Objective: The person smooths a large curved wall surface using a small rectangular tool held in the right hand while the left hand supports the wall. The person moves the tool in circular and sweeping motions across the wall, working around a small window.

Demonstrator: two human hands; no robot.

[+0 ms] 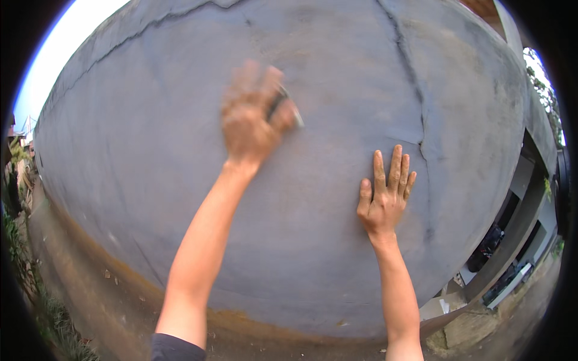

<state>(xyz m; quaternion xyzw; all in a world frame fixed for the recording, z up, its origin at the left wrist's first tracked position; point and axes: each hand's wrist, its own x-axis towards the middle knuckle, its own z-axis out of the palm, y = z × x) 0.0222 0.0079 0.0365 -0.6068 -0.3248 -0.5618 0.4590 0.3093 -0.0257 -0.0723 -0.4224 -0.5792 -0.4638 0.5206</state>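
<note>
A grey cement wall [150, 138] fills most of the view. My left hand [253, 117] is raised against it, blurred by motion, and is closed on a small flat tool with a thin metal edge [288, 103] sticking out to the right; what kind of tool it is I cannot tell. My right hand [385, 195] lies flat on the wall lower and to the right, fingers up and slightly apart, holding nothing. A long crack [418, 114] runs down the wall just right of that hand.
Another crack [156, 24] crosses the wall's upper left. Bare brown ground [102, 295] with a rust-coloured stain runs along the wall's foot. Green plants [54, 319] grow at the lower left. Dark objects and a building [512, 240] stand at the right.
</note>
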